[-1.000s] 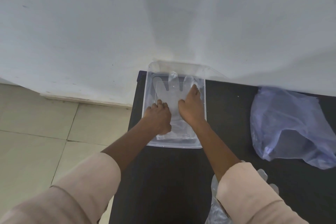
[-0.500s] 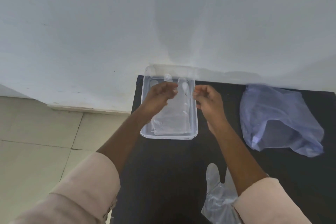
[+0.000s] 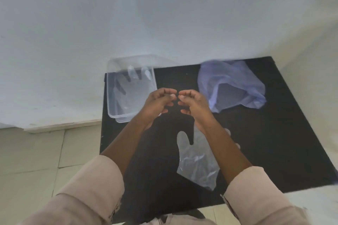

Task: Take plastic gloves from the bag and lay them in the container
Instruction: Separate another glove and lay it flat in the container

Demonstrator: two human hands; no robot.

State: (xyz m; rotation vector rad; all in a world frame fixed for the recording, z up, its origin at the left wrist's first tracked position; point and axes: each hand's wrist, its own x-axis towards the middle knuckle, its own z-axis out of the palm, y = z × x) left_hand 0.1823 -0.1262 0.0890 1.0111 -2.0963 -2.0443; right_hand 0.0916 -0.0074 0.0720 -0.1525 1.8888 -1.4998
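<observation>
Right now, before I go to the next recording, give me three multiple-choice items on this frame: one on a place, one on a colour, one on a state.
1. Where does the container sit on the table?
A. far left corner
B. near right corner
C. centre

2. What colour is the bag?
A. red
B. pale blue-violet
C. green

3. What do the hands hold?
A. the bag
B. the container
C. nothing visible

Answers:
1. A, it stands at the table's far left, by the wall.
2. B, the crumpled bag is bluish-lilac.
3. C, the left hand and right hand are curled in the air, no glove visibly between them; a glove lies loose on the table.
</observation>
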